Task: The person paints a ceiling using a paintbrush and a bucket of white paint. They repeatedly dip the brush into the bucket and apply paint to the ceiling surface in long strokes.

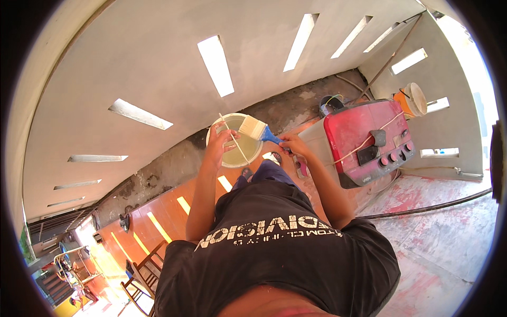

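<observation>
My left hand [217, 143] is closed around a thin pale stick [241, 150], which slants across the mouth of a round bucket [232, 166]. Pale yellowish liquid shows inside the bucket. In my right hand [296, 145] is a wide paintbrush [271, 137] with a blue handle and cream bristles. Its bristles point left, over the bucket's right side and close to the stick. From this view I cannot tell whether brush and stick touch.
A grey wall [174, 68] with slot openings rises ahead. On the right stands a red-topped washing machine [364, 119], with an orange bucket [409, 100] and a dark pail [331, 104] near it. A black hose [428, 210] crosses the right side. Lower left is a wooden chair [143, 280].
</observation>
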`<state>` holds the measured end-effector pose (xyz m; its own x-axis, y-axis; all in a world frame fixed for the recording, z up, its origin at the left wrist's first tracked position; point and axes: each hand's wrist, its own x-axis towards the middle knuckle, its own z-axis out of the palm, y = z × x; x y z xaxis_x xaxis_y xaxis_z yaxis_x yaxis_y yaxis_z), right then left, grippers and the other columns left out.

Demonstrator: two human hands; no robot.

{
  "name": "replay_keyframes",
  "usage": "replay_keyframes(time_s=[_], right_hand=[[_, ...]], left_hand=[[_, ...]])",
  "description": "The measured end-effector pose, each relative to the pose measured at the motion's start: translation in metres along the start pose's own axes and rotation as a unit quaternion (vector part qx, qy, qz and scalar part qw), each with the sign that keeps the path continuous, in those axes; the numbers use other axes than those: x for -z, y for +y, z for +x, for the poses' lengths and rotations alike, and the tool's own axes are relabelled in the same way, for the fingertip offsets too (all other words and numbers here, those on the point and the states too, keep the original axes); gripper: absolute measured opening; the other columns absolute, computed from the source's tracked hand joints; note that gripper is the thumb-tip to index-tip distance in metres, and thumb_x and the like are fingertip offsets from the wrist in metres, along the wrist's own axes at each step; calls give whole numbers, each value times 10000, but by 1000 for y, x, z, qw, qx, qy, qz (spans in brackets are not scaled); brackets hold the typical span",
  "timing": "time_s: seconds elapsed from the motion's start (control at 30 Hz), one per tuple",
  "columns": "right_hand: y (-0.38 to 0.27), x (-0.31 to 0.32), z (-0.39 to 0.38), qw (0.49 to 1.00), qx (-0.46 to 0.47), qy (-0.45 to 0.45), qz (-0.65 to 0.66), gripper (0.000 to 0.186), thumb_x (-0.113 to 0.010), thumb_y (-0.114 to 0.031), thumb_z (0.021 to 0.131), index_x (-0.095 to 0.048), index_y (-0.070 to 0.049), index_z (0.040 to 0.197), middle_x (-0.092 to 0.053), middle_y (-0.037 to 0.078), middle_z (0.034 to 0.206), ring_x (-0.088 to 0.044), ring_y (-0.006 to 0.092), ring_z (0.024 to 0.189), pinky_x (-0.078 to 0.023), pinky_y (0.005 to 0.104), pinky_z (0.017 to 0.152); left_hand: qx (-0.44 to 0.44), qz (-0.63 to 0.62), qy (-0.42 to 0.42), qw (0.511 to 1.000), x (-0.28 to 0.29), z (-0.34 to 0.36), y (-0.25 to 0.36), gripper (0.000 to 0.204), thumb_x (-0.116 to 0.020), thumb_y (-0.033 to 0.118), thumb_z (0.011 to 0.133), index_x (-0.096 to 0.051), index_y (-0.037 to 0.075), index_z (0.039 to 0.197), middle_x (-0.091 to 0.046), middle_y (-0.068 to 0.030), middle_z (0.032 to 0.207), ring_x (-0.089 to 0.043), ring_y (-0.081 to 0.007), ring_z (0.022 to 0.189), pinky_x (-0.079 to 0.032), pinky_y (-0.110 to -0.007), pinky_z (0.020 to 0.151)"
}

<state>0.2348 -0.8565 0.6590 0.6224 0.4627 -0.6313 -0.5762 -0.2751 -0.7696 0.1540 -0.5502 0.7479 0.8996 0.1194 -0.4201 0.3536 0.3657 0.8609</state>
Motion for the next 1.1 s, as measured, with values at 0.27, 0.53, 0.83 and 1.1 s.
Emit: replay_keyframes(time_s=[0.27,0.53,0.83,1.1], right_hand=[[3,63,46,980,38,133,144,178,-685,-247,957,-631,-90,1020,-571,-34,702,-463,29,521,-311,196,439],[-44,167,229,929,132,304,164,176,-683,-202,948,-734,-34,970,-565,-22,617,-464,53,493,-319,231,444],[-156,221,288,910,165,381,24,343,-738,-230,878,-736,18,1115,-646,54,666,-584,103,604,-444,277,582],[-212,212,266,847,352,315,245,302,-717,-137,914,-707,59,1144,-561,-17,652,-487,61,590,-371,227,538]], left_hand=[[61,30,42,997,-11,45,-11,619,-564,254,970,-321,60,1505,-646,-83,1075,-655,-254,1072,-515,-402,843],[119,73,77,987,-27,81,-2,498,-565,246,976,-460,44,1419,-656,-58,1040,-662,-224,1048,-533,-398,870],[159,60,124,978,-45,133,-7,413,-567,214,977,-518,65,1360,-660,-48,1021,-662,-212,1033,-532,-380,867],[165,49,129,977,-49,163,-26,406,-568,211,985,-516,61,1358,-659,-49,1024,-657,-217,1030,-533,-377,864]])
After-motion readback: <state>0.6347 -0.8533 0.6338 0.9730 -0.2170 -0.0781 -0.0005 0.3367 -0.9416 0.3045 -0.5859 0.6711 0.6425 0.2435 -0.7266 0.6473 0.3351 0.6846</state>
